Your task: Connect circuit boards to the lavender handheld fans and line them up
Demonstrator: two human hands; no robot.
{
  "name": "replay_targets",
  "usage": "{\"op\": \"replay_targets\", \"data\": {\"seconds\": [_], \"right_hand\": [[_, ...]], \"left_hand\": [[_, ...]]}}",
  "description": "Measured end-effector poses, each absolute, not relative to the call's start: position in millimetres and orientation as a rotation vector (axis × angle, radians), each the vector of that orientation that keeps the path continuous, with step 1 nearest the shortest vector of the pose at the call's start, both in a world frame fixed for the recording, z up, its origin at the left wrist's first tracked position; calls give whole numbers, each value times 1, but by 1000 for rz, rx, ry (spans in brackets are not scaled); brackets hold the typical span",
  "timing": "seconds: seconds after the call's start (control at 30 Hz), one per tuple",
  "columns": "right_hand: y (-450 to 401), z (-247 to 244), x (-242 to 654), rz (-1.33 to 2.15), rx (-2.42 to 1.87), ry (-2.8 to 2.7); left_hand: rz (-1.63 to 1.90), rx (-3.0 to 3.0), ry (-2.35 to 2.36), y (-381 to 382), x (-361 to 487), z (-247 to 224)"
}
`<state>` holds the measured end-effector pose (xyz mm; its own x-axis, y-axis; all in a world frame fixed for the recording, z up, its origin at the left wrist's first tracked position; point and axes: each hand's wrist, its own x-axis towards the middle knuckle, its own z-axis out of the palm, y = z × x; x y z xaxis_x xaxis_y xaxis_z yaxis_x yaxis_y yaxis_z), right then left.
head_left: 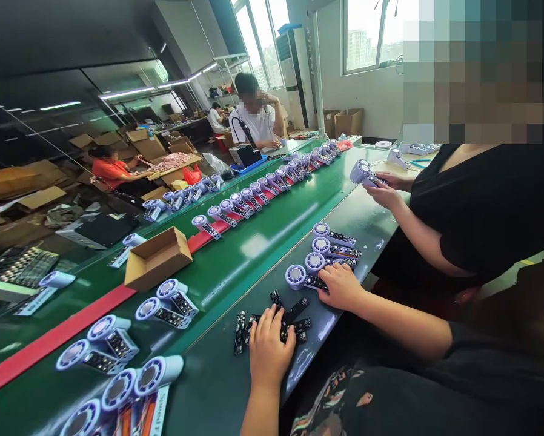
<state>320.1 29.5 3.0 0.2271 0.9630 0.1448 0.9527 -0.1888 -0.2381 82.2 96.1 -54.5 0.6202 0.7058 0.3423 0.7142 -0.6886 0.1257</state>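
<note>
My left hand [271, 346] reaches over a loose pile of black circuit boards [296, 310] on the grey worktop, fingers spread and touching them. Whether a board is pinched under the fingertips is hidden. My right hand [342, 287] has its fingers curled over the handle end of a lilac handheld fan [295, 276], which lies with its round grille facing up. A dark circuit board shows in its open handle. Just beyond lie three similar handheld fans [321, 245] in a row, boards showing in their handles.
A green conveyor belt [263, 242] with a red stripe runs alongside, carrying rows of lilac fans [208, 225] and an open cardboard box [158, 259]. On my right, a co-worker's hands [385, 189] hold another fan [361, 172]. More people sit across the belt.
</note>
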Motion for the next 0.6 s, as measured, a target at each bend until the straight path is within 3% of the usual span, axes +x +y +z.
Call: {"op": "replay_targets", "data": {"seconds": [0.27, 0.6], "right_hand": [[24, -2, 348, -281, -2086, -1743], [63, -27, 383, -323, -2071, -1870]], "left_hand": [[-584, -2884, -1345, 89, 86, -40], [-726, -3042, -1598, 89, 93, -28]]}}
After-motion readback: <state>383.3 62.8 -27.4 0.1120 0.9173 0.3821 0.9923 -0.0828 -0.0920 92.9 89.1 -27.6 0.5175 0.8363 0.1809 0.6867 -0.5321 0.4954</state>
